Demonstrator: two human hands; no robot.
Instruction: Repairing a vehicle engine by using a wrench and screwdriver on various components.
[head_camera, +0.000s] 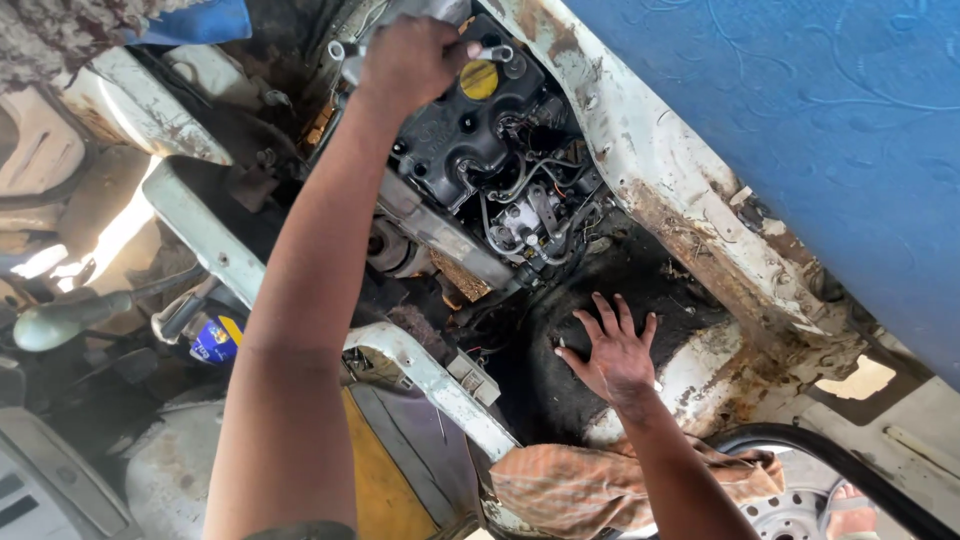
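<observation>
Steel spanner (495, 50) up top — left hand (410, 62) has its grip wrapped tight round the shank, fingers fully curled, no gap showing. Spanner sits across the top of the black engine cover (455, 130), its ring end poking out just right of the knuckles, beside the yellow filler cap (479, 80).

Near side first: right hand (615, 352) is flat, fingers splayed wide, holding nothing — palm pressed on the dirty black floor panel (560, 400) as a brace. Striped cloth (580, 485) lies just below that wrist. Good stance, I'd keep it: weight on the braced palm so the far arm only turns, not pushes.

For the turn itself, my read — keep the spanner square on the fastener and pull in a short arc; the pipes and wiring (530, 215) just below the grip leave little room for a slip. Can't tell which fastener it's seated on, the hand hides it.

Beyond the grip: rusty white body frame (660, 170) runs to its right, blue panel (800, 120) past that.
</observation>
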